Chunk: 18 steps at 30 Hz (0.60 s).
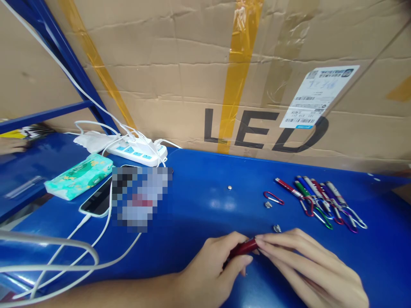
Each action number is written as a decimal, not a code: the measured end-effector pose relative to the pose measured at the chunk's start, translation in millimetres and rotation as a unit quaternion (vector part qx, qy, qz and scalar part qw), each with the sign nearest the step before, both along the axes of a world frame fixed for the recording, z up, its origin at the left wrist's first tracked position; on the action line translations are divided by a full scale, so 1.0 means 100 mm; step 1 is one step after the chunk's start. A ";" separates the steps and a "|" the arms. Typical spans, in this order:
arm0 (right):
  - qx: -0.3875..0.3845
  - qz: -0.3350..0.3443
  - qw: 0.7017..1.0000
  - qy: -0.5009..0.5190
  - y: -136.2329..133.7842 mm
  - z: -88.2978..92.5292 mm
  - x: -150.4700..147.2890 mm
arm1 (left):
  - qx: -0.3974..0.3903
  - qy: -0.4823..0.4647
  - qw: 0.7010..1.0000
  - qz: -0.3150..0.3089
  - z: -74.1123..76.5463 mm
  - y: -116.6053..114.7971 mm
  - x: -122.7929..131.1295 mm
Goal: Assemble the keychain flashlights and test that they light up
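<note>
My left hand [218, 267] is closed around a small dark-red metal flashlight tube [245, 247], whose right end sticks out past the thumb and forefinger. At that end, the fingertips of my right hand [308, 265] are pressed together on the tube. Whether they also pinch a small part there is hidden. Just beyond my right hand lies a small silver metal piece [276, 229]. A second silver piece [268, 205] rests farther back, beside a red carabiner clip [274, 197]. A small round button cell [229, 187] lies alone on the blue tabletop [199, 192].
Several pen-like flashlights [316, 192] with coloured carabiners lie at the right. Leftward are a white power strip [138, 152], a green tissue pack [79, 176], a phone [98, 201] and looping white cables [93, 256]. A large cardboard box [180, 77] stands behind. Another person's hand [14, 145] shows far left.
</note>
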State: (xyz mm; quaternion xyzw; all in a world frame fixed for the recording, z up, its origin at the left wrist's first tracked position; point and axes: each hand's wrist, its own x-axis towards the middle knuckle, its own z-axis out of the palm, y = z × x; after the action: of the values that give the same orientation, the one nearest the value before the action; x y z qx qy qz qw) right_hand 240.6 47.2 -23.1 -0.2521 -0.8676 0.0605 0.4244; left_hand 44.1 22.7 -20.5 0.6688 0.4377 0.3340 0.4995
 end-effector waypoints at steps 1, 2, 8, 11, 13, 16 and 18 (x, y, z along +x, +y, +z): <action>-0.001 -0.004 1.000 -0.003 0.00 0.00 0.00 | -0.001 0.000 1.000 -0.001 0.00 0.00 0.00; 0.000 -0.009 1.000 -0.004 0.00 -0.01 -0.01 | -0.002 -0.001 1.000 -0.002 0.00 0.00 0.00; 0.010 -0.019 1.000 -0.003 0.01 -0.02 0.00 | -0.011 -0.001 1.000 -0.006 0.01 -0.01 0.00; 0.019 -0.010 0.999 -0.024 0.01 0.03 0.02 | -0.010 0.000 1.000 -0.005 0.00 -0.01 0.00; 0.016 -0.006 0.999 -0.034 0.01 0.07 0.03 | -0.007 0.002 1.000 -0.003 -0.01 -0.01 0.00; 0.011 0.004 0.999 -0.034 0.01 0.10 0.03 | -0.005 0.003 1.000 -0.003 -0.02 -0.01 -0.01; 0.010 0.018 0.999 -0.034 0.01 0.10 0.02 | -0.008 0.001 1.000 -0.002 -0.02 -0.01 -0.01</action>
State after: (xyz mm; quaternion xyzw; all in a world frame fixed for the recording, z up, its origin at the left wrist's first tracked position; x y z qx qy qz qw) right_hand 243.0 47.8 -12.7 -0.2340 -0.8864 0.0515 0.3961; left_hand 42.8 21.5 -22.3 0.6663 0.4391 0.3290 0.5050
